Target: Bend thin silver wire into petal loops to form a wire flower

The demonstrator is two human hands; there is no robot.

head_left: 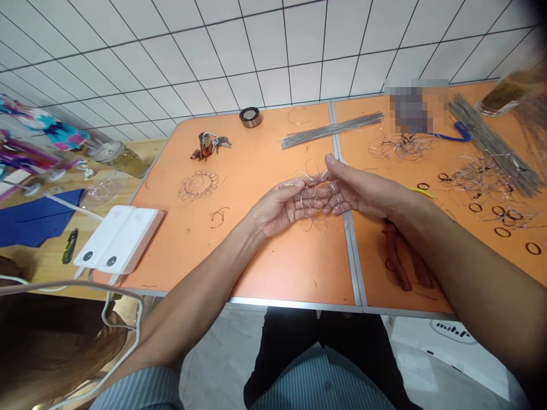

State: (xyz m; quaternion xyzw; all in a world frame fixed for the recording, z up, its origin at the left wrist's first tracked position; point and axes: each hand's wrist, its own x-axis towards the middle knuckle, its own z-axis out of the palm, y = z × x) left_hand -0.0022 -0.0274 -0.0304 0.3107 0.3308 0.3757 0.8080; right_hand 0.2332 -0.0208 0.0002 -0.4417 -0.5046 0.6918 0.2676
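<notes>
1. So the left hand [277,210] lies palm up, fingers loosely curled and a bit apart, with a tangle of thin wire [315,196] sitting across them.
2. The right hand [363,192] comes in from the other side, fingers pretty much together, tips touching the wire and the left fingertips. Can't tell if it's actually pinching anything.
3. That wire sits between both hands, just above the orange table [239,256], near the metal seam [352,256].
4. Past the hands there's a bundle of straight wire rods [331,130] and a tape roll [250,117]. A wire flower [199,185] lies left, black rings [502,232] right, and reddish strips [397,256] under the right forearm [470,267].
</notes>
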